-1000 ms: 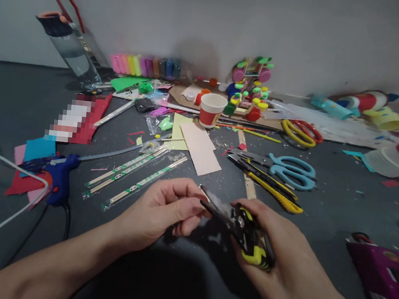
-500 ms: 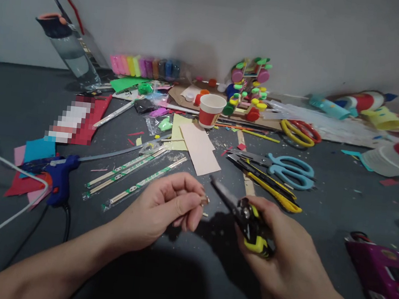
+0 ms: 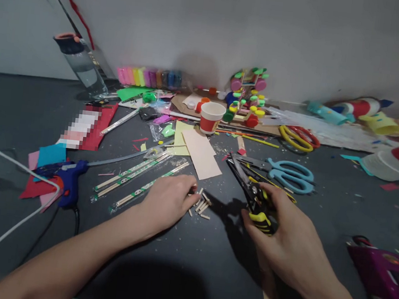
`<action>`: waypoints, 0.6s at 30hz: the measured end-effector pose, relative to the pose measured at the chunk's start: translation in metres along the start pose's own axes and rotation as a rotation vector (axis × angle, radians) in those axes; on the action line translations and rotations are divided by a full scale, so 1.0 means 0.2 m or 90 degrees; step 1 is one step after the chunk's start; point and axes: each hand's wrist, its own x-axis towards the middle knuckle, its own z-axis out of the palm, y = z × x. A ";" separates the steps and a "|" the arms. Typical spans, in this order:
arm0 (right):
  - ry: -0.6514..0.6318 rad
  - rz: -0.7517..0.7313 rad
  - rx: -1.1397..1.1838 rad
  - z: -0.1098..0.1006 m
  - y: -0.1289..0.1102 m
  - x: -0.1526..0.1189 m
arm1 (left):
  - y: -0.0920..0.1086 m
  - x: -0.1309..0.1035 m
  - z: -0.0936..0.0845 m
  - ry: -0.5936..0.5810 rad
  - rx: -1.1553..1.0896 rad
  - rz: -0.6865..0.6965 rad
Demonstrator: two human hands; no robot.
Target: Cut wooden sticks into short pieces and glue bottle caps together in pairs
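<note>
Head view, the only view: the left hand (image 3: pixel 168 203) lies low over the dark work surface (image 3: pixel 187 267), fingers curled and drawn together, the fingertips (image 3: pixel 192 190) touching a small heap of short wooden stick pieces (image 3: pixel 201 205); whether a piece is pinched between them cannot be told. The stick pieces lie loose on the surface, between the two hands and just in front of the tan card (image 3: pixel 201 154).

The right hand (image 3: pixel 284 239) is wrapped around the yellow-and-black handles of a pair of cutting pliers (image 3: pixel 251 195), fingers pressed round the grips; the dark blades point up and away toward the card, clear of the stick pieces; the blades look nearly closed, though this is not certain.

Surroundings: blue scissors (image 3: pixel 286 174) lie just beyond the pliers; wrapped chopsticks (image 3: pixel 136 176) lie left of the left hand; a blue glue gun (image 3: pixel 66 180) sits further left with its white cable (image 3: pixel 9 196); a red-and-white paper cup (image 3: pixel 211 117) stands behind the card; a purple device (image 3: pixel 382 273) sits at the right edge.
</note>
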 end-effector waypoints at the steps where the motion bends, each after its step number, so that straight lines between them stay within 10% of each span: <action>1: -0.001 0.001 0.002 0.00 0.00 0.00 | 0.01 0.02 0.01 -0.006 0.011 0.005; 18: -0.034 0.033 0.061 0.03 0.00 0.00 | 0.07 0.06 0.02 -0.030 0.038 -0.029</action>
